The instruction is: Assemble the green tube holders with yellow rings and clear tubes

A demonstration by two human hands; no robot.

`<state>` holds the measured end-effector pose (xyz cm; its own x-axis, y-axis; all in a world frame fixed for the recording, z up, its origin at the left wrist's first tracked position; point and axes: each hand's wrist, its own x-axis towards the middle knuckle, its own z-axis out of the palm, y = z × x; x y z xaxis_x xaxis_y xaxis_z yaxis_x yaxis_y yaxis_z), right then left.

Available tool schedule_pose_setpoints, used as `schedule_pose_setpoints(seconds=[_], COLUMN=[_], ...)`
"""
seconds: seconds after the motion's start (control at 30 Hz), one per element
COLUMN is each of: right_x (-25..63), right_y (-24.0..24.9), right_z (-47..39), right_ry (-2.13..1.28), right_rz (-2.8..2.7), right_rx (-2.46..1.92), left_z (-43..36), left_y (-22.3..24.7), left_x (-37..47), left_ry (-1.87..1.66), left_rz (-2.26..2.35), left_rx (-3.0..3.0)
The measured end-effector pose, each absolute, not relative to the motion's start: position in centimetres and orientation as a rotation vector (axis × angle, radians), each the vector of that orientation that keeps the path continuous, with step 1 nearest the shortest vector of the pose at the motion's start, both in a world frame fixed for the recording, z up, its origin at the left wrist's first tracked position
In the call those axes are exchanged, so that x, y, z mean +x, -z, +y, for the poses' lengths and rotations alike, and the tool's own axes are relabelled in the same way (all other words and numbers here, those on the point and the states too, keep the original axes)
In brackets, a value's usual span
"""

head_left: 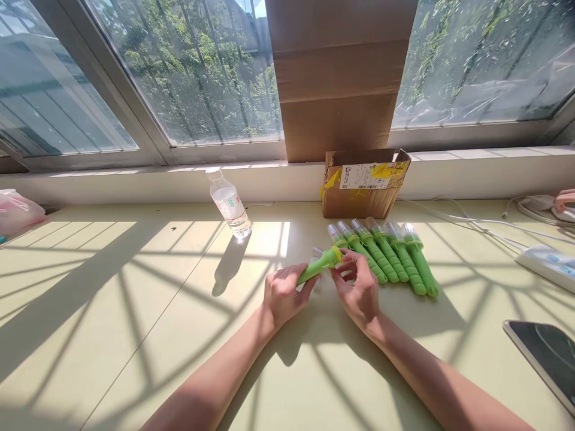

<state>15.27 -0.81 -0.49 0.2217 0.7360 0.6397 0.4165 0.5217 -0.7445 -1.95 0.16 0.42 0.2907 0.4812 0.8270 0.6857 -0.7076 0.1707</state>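
My left hand [284,292] is closed round the lower part of a green stick-shaped tube [317,267], holding it tilted above the table. At the tube's upper end is a yellow band [336,254]. The thumb and fingers of my right hand [360,288] pinch that end beside the band. A small clear piece [317,252] shows partly behind the tube; what it is I cannot make out. Just beyond my right hand, several like green tubes [385,254] with clear caps lie side by side in a slanting row.
Behind the row stands an open cardboard box [359,200]. A clear bottle [230,206] stands to the left. At the right are a power strip [548,264], white cables [476,221] and a phone [545,353]. A pink plastic bag [18,211] sits at the far left.
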Motion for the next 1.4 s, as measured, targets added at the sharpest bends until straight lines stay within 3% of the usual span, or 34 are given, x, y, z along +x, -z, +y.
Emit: schedule_pose_setpoints(seconds=[0.47,0.93,1.4], right_x=[15.3,15.1,15.3], right_y=[0.4,0.6,1.0], right_z=[-0.9,-0.8,-0.7], right_ry=[-0.409,-0.396,-0.317], right_rz=[-1.379,-1.402,-1.399], right_rx=[-1.129,-1.145,-1.123], left_z=[-0.1,0.1,0.3], left_y=[-0.8,-1.5,-0.4], left_x=[-2.0,-1.9,-2.0], left_ry=[1.31,1.476,1.434], left_rz=[-1.285,-1.688,-1.346], left_rx=[-2.467,-2.693,-2.423])
